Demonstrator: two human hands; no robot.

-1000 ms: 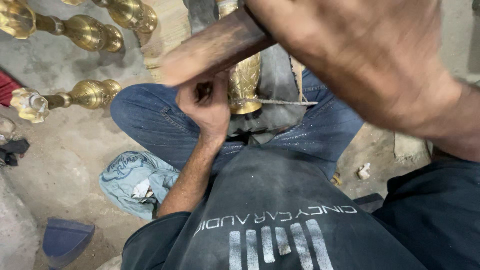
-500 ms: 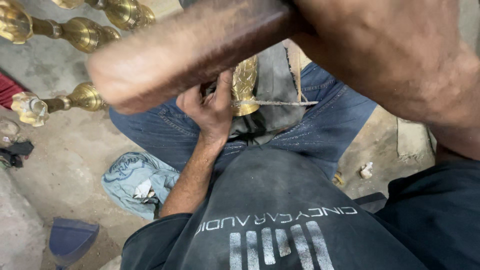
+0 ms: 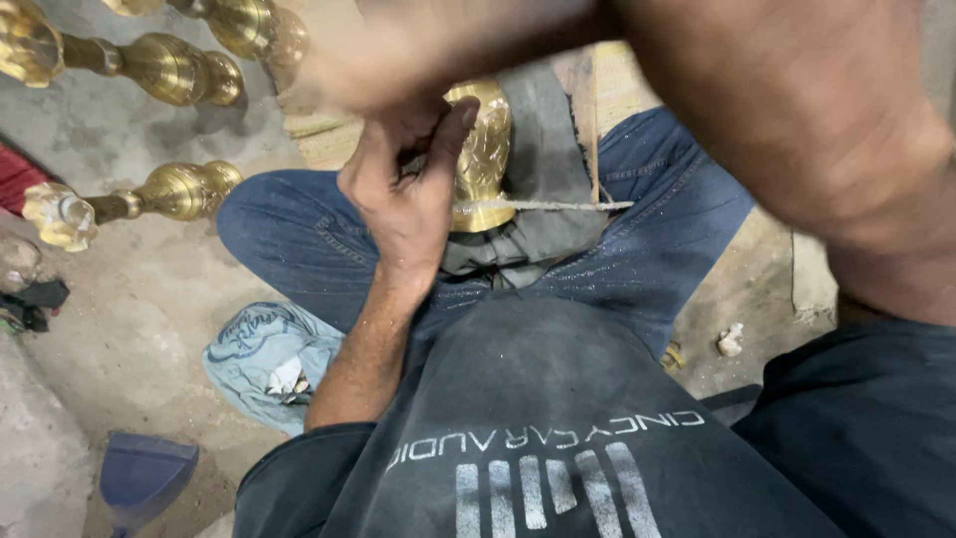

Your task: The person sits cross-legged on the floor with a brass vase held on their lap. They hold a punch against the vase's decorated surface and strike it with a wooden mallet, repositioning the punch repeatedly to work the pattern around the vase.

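An engraved brass piece (image 3: pixel 485 149) rests on a grey cloth (image 3: pixel 543 149) in my lap, between my crossed legs in blue jeans. My left hand (image 3: pixel 398 199) is curled against its left side, fingers closed around a small dark tool that is mostly hidden. My right hand (image 3: pixel 468 45) is raised close to the camera at the top and badly blurred; it grips a wooden handle whose end I cannot make out. A thin metal rod (image 3: pixel 543 206) lies across the cloth below the brass piece.
Turned brass spindles lie on the concrete floor at upper left (image 3: pixel 179 68) and left (image 3: pixel 179 189). A crumpled pale blue bag (image 3: pixel 264 349) sits beside my left knee, with a blue plastic scoop (image 3: pixel 144 478) at bottom left. A woven mat (image 3: pixel 617 90) lies beyond my knees.
My right hand swung the wooden handle from upper centre across the view, and it is now a blur over the brass piece. The left hand stayed on the brass piece.
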